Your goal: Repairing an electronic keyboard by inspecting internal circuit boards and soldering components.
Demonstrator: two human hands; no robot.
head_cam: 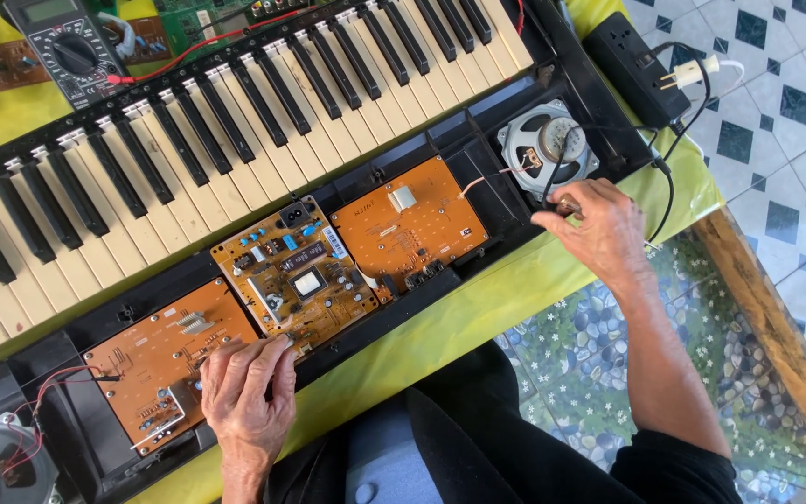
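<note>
Loosely: right hand [599, 229] on black cable [666, 177]

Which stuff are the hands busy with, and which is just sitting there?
In use: left hand on the circuit boards; right hand pinching a black wire by the speaker.
Lying about: multimeter, power strip, white plug.

We see a tiled floor [776, 131], white w/ dark blue diamonds, bright daylight, and a wood-edged table [767, 308] under a yellow-green cloth [440, 327].
</note>
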